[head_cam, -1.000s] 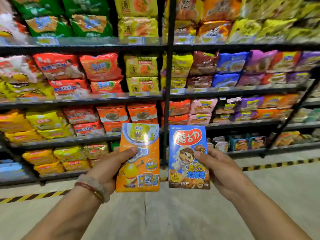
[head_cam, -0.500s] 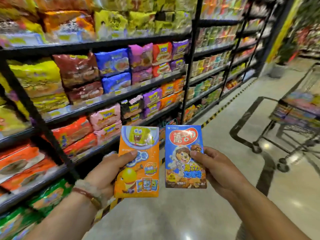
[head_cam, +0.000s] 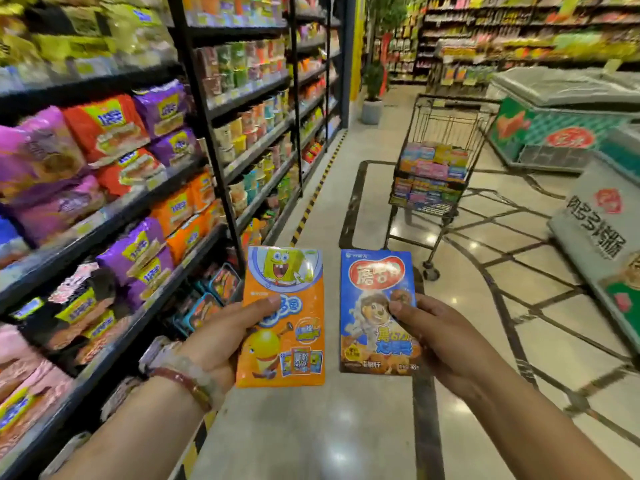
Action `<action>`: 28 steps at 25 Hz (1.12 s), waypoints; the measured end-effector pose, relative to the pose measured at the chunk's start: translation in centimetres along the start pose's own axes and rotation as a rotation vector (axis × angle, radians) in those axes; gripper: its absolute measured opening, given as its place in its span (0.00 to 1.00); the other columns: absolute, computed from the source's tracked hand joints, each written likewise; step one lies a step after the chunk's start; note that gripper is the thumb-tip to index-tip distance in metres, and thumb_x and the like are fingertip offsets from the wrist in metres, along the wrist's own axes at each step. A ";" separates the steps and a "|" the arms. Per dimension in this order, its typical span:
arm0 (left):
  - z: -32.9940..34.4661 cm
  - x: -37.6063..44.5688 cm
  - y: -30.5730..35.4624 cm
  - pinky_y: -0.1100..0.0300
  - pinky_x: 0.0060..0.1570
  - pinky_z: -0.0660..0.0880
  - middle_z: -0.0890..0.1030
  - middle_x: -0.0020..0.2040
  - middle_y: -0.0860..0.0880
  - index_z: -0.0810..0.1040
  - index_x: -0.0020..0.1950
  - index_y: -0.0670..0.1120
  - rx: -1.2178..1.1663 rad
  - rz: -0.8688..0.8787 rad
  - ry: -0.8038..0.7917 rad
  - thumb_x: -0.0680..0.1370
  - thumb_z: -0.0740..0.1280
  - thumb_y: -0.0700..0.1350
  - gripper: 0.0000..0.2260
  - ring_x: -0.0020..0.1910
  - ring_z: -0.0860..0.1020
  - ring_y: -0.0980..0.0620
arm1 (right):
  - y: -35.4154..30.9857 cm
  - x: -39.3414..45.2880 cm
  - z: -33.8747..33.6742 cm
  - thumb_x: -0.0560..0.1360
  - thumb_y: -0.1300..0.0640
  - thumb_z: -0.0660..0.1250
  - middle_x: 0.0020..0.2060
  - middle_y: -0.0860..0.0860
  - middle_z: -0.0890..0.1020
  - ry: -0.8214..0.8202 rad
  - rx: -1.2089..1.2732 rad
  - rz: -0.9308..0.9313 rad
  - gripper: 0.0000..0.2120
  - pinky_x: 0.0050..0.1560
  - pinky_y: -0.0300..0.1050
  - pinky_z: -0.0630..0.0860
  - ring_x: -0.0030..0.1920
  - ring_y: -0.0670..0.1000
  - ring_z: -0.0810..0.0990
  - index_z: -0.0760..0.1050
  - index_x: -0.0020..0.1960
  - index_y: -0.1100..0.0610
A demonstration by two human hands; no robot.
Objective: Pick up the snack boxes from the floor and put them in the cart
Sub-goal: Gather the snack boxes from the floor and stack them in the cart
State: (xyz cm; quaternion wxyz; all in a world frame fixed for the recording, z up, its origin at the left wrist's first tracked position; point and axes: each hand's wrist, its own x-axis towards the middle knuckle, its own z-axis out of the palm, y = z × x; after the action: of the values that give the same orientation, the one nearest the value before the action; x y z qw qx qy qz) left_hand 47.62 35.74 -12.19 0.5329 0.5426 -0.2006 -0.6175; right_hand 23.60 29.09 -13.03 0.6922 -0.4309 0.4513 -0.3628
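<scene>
Since the earlier frames the view has swung from facing the shelves to looking down the aisle, so the shopping cart (head_cam: pixel 437 157), once at the right edge, now stands in the upper middle of the frame; both boxes are held out side by side as before

At lower centre, the left hand (head_cam: pixel 221 336) grips the orange snack box (head_cam: pixel 283 317) by its left edge, thumb laid across the front face about halfway up and fingers hidden behind it. Just right of it, not touching, the right hand (head_cam: pixel 441 336) holds the blue snack box (head_cam: pixel 377 311) by its right edge, thumb pressed on the front near the middle, fingers behind. Each box stands upright with its long axis vertical, printed face toward the camera and top edge toward the top of the frame, the orange one leaning slightly

Up the aisle, well apart from the hands, the cart holds stacked coloured boxes. Shelves of instant noodle packs (head_cam: pixel 104 161) fill the left side, and a chest freezer (head_cam: pixel 554 126) sits at the upper right
</scene>
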 end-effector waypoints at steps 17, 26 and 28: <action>23.7 28.8 5.4 0.39 0.41 0.79 0.84 0.47 0.37 0.81 0.51 0.41 0.163 -0.115 -0.199 0.66 0.69 0.47 0.17 0.40 0.84 0.40 | -10.9 19.8 -22.9 0.64 0.54 0.71 0.46 0.58 0.85 0.326 0.098 -0.055 0.21 0.58 0.59 0.76 0.48 0.60 0.84 0.77 0.54 0.62; 28.3 44.4 10.1 0.45 0.37 0.81 0.84 0.45 0.38 0.81 0.51 0.40 0.176 -0.153 -0.252 0.70 0.69 0.46 0.14 0.37 0.84 0.42 | -15.9 33.7 -26.3 0.64 0.56 0.71 0.46 0.60 0.85 0.371 0.123 -0.061 0.20 0.54 0.58 0.77 0.48 0.61 0.84 0.77 0.54 0.63; 29.2 48.3 12.1 0.46 0.36 0.81 0.84 0.45 0.37 0.80 0.52 0.39 0.160 -0.168 -0.284 0.71 0.68 0.45 0.14 0.37 0.84 0.41 | -17.5 37.2 -26.5 0.65 0.57 0.70 0.47 0.62 0.84 0.397 0.138 -0.064 0.20 0.55 0.59 0.77 0.49 0.63 0.83 0.77 0.56 0.64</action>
State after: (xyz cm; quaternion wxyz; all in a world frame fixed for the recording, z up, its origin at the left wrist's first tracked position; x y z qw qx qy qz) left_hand 34.70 -20.42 -14.60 0.4009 0.5056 -0.2763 -0.7122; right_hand 9.07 -17.61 -14.36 0.6059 -0.3166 0.5388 -0.4923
